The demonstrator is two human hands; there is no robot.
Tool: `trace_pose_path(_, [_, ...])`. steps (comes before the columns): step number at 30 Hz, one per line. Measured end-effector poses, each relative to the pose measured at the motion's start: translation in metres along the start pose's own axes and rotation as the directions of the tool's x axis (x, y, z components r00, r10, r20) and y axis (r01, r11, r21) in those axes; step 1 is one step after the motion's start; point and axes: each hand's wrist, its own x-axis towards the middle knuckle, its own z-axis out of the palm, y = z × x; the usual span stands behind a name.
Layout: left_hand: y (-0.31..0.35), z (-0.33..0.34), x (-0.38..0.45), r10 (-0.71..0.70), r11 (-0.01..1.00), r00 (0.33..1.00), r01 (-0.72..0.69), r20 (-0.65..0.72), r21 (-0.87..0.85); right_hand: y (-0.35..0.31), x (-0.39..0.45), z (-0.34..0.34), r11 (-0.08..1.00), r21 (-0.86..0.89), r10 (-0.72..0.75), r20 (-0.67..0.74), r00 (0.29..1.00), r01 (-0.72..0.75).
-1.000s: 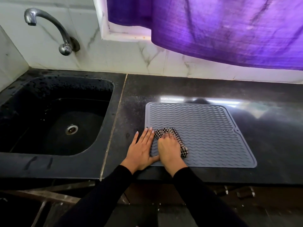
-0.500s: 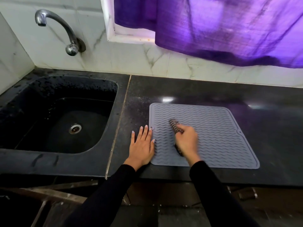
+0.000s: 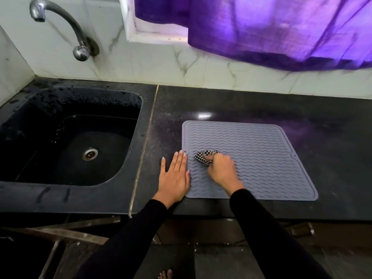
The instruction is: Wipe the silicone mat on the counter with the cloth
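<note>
Left hand (image 3: 174,176) flat, fingers spread, pinning mat's left edge on dark counter (image 3: 332,154), right hand (image 3: 222,171) fingers closed around bunched checkered cloth (image 3: 203,157) on left part of grey silicone mat (image 3: 261,158), black sink (image 3: 66,137) left, tap (image 3: 66,27) beyond, purple curtain (image 3: 281,27) behind

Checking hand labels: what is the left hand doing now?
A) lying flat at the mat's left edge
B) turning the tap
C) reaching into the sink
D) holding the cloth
A: the left hand lies flat, fingers spread, across the silicone mat's left edge; the right hand holds the cloth.
</note>
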Motion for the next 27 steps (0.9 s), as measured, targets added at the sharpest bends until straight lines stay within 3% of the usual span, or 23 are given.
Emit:
trace_pose_path(1, [0.000, -0.001, 0.000, -0.001, 1.000, 1.000, 0.001, 0.001, -0.007, 0.008, 0.005, -0.007, 0.972, 0.227, 0.062, 0.030, 0.998, -0.067])
trace_pose_path(2, [-0.001, -0.001, -0.001, 0.004, 1.000, 1.000, -0.004, 0.003, -0.013, 0.013, 0.008, -0.016, 0.865, 0.477, 0.125, 0.097, 0.987, -0.156])
trace_pose_path(3, [-0.001, -0.001, -0.002, 0.011, 1.000, 1.000, -0.011, 0.000, -0.013, 0.018, 0.009, -0.024, 0.692, 0.679, 0.192, 0.154, 0.969, -0.245])
trace_pose_path(4, [-0.001, -0.001, -0.005, 0.017, 1.000, 1.000, -0.018, -0.005, -0.011, 0.025, 0.008, -0.030, 0.558, 0.781, 0.262, 0.154, 0.953, -0.280])
trace_pose_path(5, [0.000, -0.001, -0.006, 0.020, 1.000, 1.000, -0.020, -0.015, -0.013, 0.030, 0.005, -0.034, 0.530, 0.806, 0.311, 0.105, 0.945, -0.264])
trace_pose_path(6, [0.000, -0.001, -0.006, 0.018, 1.000, 1.000, -0.018, -0.024, -0.022, 0.031, -0.001, -0.036, 0.612, 0.762, 0.337, -0.007, 0.942, -0.213])
trace_pose_path(8, [0.002, -0.002, -0.006, -0.007, 0.999, 1.000, 0.006, -0.026, -0.048, 0.026, -0.016, -0.028, 0.883, 0.458, 0.227, -0.222, 0.948, -0.104])
trace_pose_path(9, [0.003, -0.003, -0.006, -0.030, 0.998, 0.999, 0.029, -0.024, -0.059, 0.020, -0.025, -0.020, 0.951, 0.296, 0.156, -0.228, 0.961, -0.084])
trace_pose_path(12, [0.011, -0.004, -0.006, -0.133, 0.985, 0.991, 0.133, 0.007, -0.108, 0.006, -0.050, 0.017, 0.992, -0.124, -0.058, -0.195, 0.979, 0.034])
trace_pose_path(14, [0.021, -0.003, -0.008, -0.206, 0.968, 0.978, 0.207, 0.017, -0.145, 0.013, -0.052, 0.038, 0.967, -0.229, -0.152, -0.183, 0.971, 0.108])
trace_pose_path(18, [0.031, 0.005, -0.013, -0.233, 0.967, 0.971, 0.227, -0.044, -0.119, 0.011, -0.052, 0.026, 0.968, -0.206, -0.166, -0.090, 0.982, 0.144])
trace_pose_path(22, [0.031, 0.010, -0.013, -0.225, 0.971, 0.970, 0.216, -0.087, -0.100, 0.019, -0.033, 0.002, 0.998, -0.057, -0.010, -0.112, 0.994, 0.004])
trace_pose_path(25, [0.032, 0.008, -0.013, -0.218, 0.974, 0.973, 0.212, -0.077, -0.080, 0.025, -0.021, -0.008, 0.972, 0.205, 0.119, -0.031, 0.992, -0.110])
trace_pose_path(27, [0.032, 0.007, -0.014, -0.223, 0.973, 0.973, 0.217, -0.063, -0.082, 0.030, -0.011, -0.022, 0.833, 0.493, 0.220, 0.121, 0.968, -0.251])
